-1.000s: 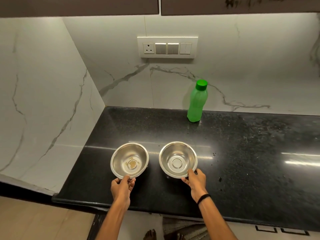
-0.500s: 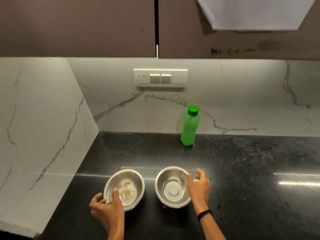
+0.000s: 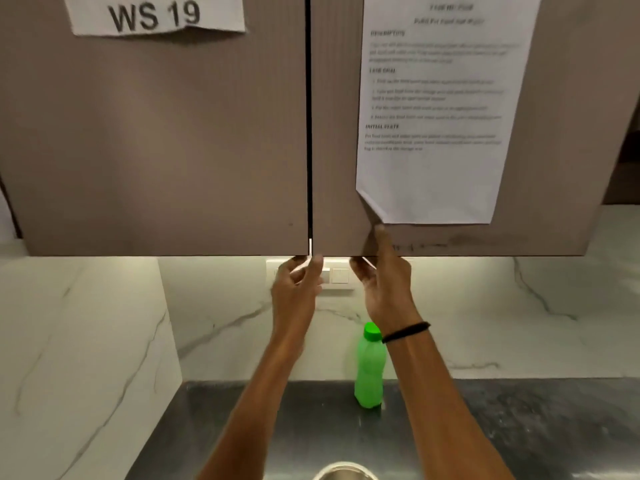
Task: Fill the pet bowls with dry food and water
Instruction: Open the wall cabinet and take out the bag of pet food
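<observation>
Both hands are raised to the bottom edge of the brown wall cabinet. My left hand curls its fingers under the lower corner of the left cabinet door. My right hand grips the lower edge of the right cabinet door, thumb on its front. Both doors look closed, with a thin gap between them. A green bottle with a green cap stands on the black counter by the wall, partly behind my right forearm. Only the rim of one steel bowl shows at the bottom edge.
A white sheet marked "WS 19" is taped on the left door and a printed task sheet on the right door. A white switch panel sits on the marble wall behind my hands. A marble side wall closes the left.
Both hands left the two bowls on the counter and rose to the cabinet doors' bottom edges. The camera tilted up, so the bowls dropped almost out of view.
</observation>
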